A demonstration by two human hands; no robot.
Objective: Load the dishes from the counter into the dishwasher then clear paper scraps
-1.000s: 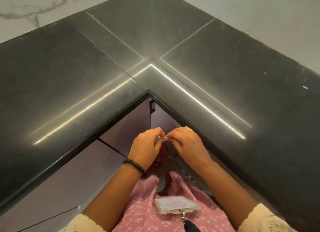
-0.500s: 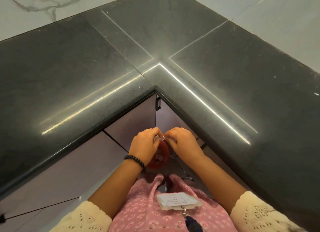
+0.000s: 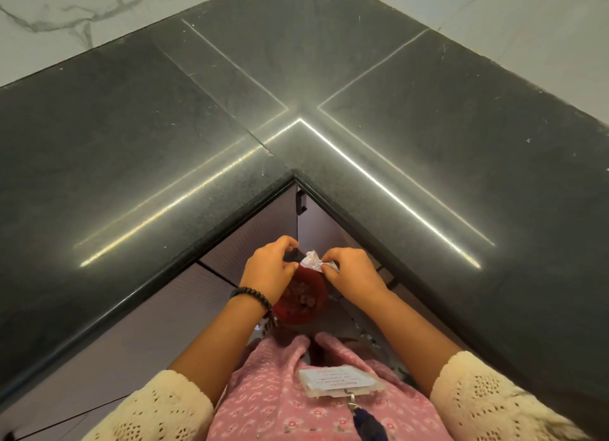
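Both hands work a crumpled paper scrap over a red bin

The right hand [image 3: 354,277] pinches the white paper scrap [image 3: 311,260] between thumb and fingertips; the left hand [image 3: 268,271] has its fingers curled at the scrap's other side, though whether they grip it is unclear. The scrap sits just above a red bin [image 3: 301,300] holding more scraps, below the inner corner of the dark stone counter [image 3: 197,137]
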